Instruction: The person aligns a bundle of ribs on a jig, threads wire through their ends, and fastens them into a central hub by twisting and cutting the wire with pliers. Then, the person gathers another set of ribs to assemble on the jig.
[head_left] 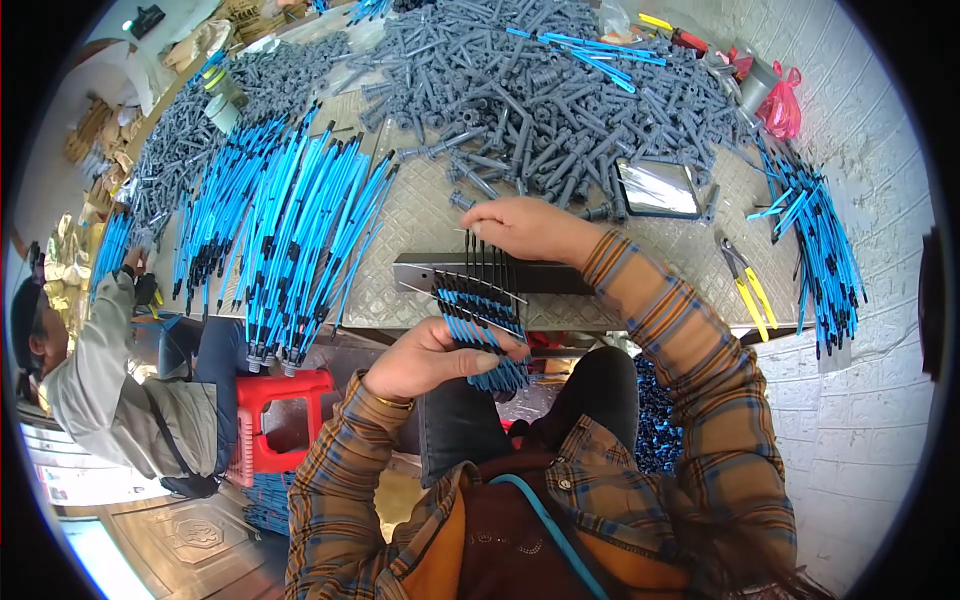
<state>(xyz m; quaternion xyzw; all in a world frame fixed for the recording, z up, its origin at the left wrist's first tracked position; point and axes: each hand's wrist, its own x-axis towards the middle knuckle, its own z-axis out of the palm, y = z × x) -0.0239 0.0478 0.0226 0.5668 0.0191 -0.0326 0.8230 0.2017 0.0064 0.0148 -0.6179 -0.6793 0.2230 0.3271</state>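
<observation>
My left hand is closed around a bundle of thin blue-and-black rods in front of the table edge, thumb across it. Several black rod ends stand up from the bundle to the fingers of my right hand, which are bent together over their tops. A pale thin strip crosses the rods. Behind the bundle a dark metal bar lies along the table's front edge. My right fingertips are partly hidden, so their exact grip is unclear.
Grey plastic parts are heaped at the back. Blue rod bundles lie left and right. Yellow-handled pliers and a black-framed tray are at right. A co-worker sits left, near a red stool.
</observation>
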